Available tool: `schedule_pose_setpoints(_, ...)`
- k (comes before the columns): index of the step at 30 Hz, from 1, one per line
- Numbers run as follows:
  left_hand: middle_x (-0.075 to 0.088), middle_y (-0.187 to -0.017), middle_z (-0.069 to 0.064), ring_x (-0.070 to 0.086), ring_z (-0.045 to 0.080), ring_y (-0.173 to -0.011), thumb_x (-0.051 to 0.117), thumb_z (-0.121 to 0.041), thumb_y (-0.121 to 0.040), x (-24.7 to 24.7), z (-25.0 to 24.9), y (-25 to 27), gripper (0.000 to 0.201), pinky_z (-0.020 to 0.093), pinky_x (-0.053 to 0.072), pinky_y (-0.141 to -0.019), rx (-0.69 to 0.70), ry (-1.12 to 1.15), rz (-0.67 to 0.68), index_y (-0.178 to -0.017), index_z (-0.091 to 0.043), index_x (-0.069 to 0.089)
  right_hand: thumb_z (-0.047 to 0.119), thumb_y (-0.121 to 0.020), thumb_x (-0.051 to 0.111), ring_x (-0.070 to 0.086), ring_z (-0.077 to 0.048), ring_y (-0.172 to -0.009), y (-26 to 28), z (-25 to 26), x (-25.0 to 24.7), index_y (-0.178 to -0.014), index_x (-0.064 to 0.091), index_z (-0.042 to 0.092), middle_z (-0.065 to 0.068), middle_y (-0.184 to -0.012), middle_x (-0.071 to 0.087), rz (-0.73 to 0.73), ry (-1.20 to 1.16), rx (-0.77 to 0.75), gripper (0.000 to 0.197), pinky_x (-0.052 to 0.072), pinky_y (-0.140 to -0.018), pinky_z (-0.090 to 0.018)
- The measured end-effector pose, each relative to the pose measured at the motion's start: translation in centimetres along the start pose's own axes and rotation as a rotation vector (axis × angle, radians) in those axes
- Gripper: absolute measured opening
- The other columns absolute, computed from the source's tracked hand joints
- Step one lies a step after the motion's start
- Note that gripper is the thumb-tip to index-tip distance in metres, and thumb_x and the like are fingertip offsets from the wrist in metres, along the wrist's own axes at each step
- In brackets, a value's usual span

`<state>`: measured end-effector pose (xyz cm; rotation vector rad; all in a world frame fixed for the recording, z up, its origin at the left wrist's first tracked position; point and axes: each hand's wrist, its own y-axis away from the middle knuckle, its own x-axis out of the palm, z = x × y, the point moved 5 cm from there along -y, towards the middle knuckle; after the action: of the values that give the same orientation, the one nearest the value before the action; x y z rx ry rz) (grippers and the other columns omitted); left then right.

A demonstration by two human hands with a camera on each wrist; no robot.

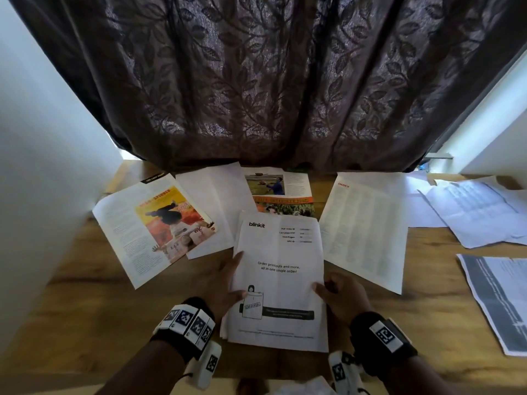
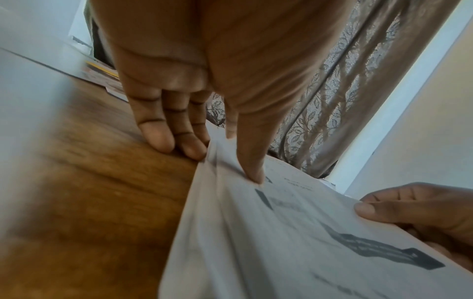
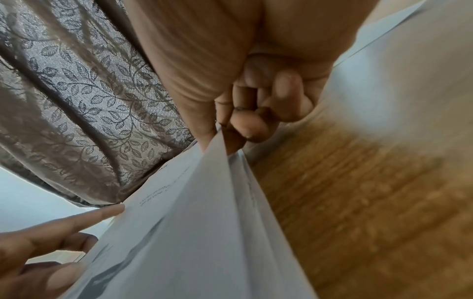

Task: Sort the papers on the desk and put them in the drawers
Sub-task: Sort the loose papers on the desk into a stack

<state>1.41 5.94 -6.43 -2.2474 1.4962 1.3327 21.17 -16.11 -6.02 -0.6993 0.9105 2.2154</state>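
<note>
A stack of white papers (image 1: pixel 278 269) with a "blinkit" sheet on top sits at the near middle of the wooden desk (image 1: pixel 85 309), held from both sides. My left hand (image 1: pixel 233 275) holds its left edge, thumb flat on the top sheet and fingers along and under that edge. In the left wrist view the fingertips (image 2: pixel 163 141) touch the desk beside the stack (image 2: pixel 281 242). My right hand (image 1: pixel 333 289) pinches the right edge, thumb on top and fingers curled beneath. The right wrist view shows the stack (image 3: pixel 192 232) slightly fanned at that edge. No drawer is visible.
Loose papers lie beyond the stack: an orange-pictured magazine page (image 1: pixel 159 226), a blank sheet (image 1: pixel 214 206), a green photo page (image 1: pixel 279 192) and an INDEX page (image 1: pixel 365 229). More sheets (image 1: pixel 479 212) and a grey-printed page (image 1: pixel 502 297) lie right. A dark curtain (image 1: pixel 271 81) hangs behind.
</note>
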Motion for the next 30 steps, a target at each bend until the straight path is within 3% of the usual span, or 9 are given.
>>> schedule_pose_setpoints(4,0.029,-0.145,0.007,0.035,0.029,-0.134,0.062,-0.055,-0.085,0.8,1.3,-0.5,0.085,0.045,0.033,-0.113,-0.071,-0.07,0.02,-0.152,-0.041,0.011,0.043,-0.09,0.069,0.071,-0.013,-0.074,-0.4,-0.1,0.1,-0.084,0.068,0.018,0.004,-0.081,0.073,0.015,0.009,-0.002,0.026,0.062,-0.073,-0.038)
schedule_pose_setpoints(9,0.025,-0.147,0.007,0.031,0.028,-0.138,0.059,-0.059,-0.085,1.5,1.6,-1.1,0.087,0.043,0.03,-0.116,-0.112,-0.123,0.065,-0.154,-0.037,0.01,0.041,-0.094,0.064,0.067,-0.009,-0.087,0.2,0.7,-0.5,-0.1,0.062,0.027,0.006,-0.1,0.072,-0.009,0.065,0.012,0.015,0.06,-0.08,-0.034)
schedule_pose_setpoints(12,0.025,-0.146,0.008,0.03,0.029,-0.137,0.063,-0.062,-0.081,1.4,1.5,-1.3,0.097,0.043,0.03,-0.116,-0.116,-0.191,0.099,-0.154,-0.037,0.003,0.044,-0.092,0.064,0.051,-0.017,-0.12,0.6,2.9,-1.0,-0.139,0.044,0.029,0.003,-0.133,0.052,-0.165,0.346,-0.215,0.053,0.05,-0.095,-0.032)
schedule_pose_setpoints(14,0.024,-0.146,0.008,0.031,0.029,-0.136,0.068,-0.061,-0.076,1.3,1.5,-1.6,0.107,0.043,0.031,-0.115,-0.124,-0.22,0.129,-0.153,-0.038,-0.002,0.049,-0.092,0.061,0.042,-0.016,-0.13,0.7,5.6,0.2,-0.147,0.037,0.029,0.005,-0.144,0.044,-0.152,0.385,-0.414,0.063,0.045,-0.104,-0.032)
schedule_pose_setpoints(16,0.022,-0.15,0.009,0.031,0.032,-0.137,0.072,-0.062,-0.071,1.8,1.8,-1.7,0.109,0.046,0.032,-0.115,-0.127,-0.299,0.195,-0.15,-0.049,-0.001,0.052,-0.094,0.056,0.036,-0.013,-0.138,0.1,8.1,2.9,-0.151,0.032,0.03,0.007,-0.152,0.039,-0.025,0.358,-0.537,0.066,0.039,-0.112,-0.034)
schedule_pose_setpoints(19,0.03,-0.152,0.011,0.043,0.042,-0.129,0.07,-0.071,-0.065,2.1,2.2,-2.5,0.081,0.058,0.045,-0.101,-0.061,-0.32,0.194,-0.121,-0.081,0.013,0.045,-0.101,0.049,0.02,-0.013,-0.151,-1.6,11.0,7.8,-0.157,0.025,0.027,0.006,-0.164,0.025,0.205,0.315,-0.639,0.064,0.019,-0.124,-0.032)
schedule_pose_setpoints(23,0.029,-0.146,0.008,0.039,0.034,-0.13,0.077,-0.052,-0.072,1.1,0.9,-1.6,0.111,0.047,0.041,-0.106,-0.152,-0.433,0.17,-0.152,-0.041,0.0,0.049,-0.102,0.038,0.011,-0.028,-0.154,-4.7,12.7,10.6,-0.159,0.017,0.012,-0.008,-0.168,0.012,0.302,0.563,-0.748,0.07,0.014,-0.125,-0.045)
schedule_pose_setpoints(27,0.012,-0.158,0.018,0.024,0.04,-0.141,0.075,-0.058,-0.071,1.4,0.6,-1.4,0.124,0.053,0.034,-0.111,-0.142,-0.469,0.206,-0.15,-0.034,-0.017,0.088,-0.082,0.03,-0.014,-0.025,-0.153,-9.0,8.8,5.8,-0.158,-0.014,0.024,-0.001,-0.166,-0.018,0.169,0.731,-0.492,0.109,-0.002,-0.124,-0.049)
schedule_pose_setpoints(30,0.005,-0.159,0.019,0.019,0.042,-0.143,0.077,-0.056,-0.07,1.5,0.5,-1.5,0.128,0.055,0.032,-0.112,-0.134,-0.476,0.23,-0.15,-0.032,-0.019,0.096,-0.072,0.027,-0.02,-0.026,-0.152,-11.2,5.8,1.9,-0.155,-0.024,0.022,-0.002,-0.164,-0.027,0.173,0.774,-0.32,0.122,-0.008,-0.12,-0.048)
